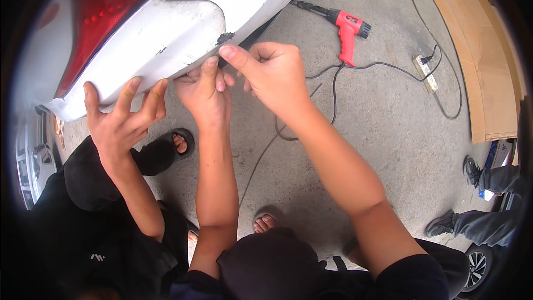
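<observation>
A white car bumper (183, 28) with scuffs and a dark crack line fills the upper left, below a red tail light (111, 5). A chipped dark patch (225, 38) marks its lower edge. My left hand (208, 89) grips that edge, thumb on top and fingers curled around underneath. Just to its right, my right hand (272, 72) pinches the edge near the chipped patch, thumb tip against it and fingers bent behind. Further left, a co-worker's hand (127, 111) rests its spread fingertips along the same edge.
On the concrete floor lies a red heat gun (347, 30), its black cord running to a white power strip (426, 75). A cardboard sheet (483, 61) stands at the right. A co-worker in black crouches at my left; another person's legs (488, 225) show at the lower right.
</observation>
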`<state>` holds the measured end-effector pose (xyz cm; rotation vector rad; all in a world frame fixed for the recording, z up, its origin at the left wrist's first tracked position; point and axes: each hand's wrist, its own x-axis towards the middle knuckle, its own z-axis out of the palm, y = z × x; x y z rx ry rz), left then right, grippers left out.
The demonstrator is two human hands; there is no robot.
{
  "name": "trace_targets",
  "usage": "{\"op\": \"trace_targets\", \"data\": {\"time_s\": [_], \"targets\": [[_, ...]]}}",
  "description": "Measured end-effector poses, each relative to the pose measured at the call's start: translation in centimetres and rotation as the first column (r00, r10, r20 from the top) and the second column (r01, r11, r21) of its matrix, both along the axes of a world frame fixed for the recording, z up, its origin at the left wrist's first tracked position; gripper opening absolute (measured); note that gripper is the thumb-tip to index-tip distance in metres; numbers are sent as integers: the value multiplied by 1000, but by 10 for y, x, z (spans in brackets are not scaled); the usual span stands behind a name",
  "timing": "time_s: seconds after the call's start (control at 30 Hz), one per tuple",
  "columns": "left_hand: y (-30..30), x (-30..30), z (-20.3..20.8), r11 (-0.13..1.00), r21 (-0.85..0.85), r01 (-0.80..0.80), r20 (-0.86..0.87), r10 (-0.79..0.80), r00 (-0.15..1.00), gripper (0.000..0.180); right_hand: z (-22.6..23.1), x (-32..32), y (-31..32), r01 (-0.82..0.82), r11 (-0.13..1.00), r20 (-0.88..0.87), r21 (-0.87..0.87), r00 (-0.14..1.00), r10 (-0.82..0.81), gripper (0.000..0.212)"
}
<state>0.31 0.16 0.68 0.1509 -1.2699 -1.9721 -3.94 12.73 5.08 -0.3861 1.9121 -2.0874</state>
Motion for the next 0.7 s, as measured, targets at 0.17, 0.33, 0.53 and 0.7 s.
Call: {"op": "trace_targets", "data": {"time_s": [0.17,0.33,0.53,0.7], "targets": [[0,0,0,1000,-5,-20,17,20,1000,16,-5,-2,-16,-70,969,81,-237,992,92,43],[1,3,1,995,-63,-82,68,86,994,14,-17,18,-9,-81,982,-6,-169,997,81,35],[4,3,4,1000,9,-21,19,21,1000,13,-11,-23,-7,-39,986,1,-162,999,39,45],[0,2,-1,1000,6,-3,46,3,999,13,-6,-12,-6,-109,959,76,-260,988,133,45]]}}
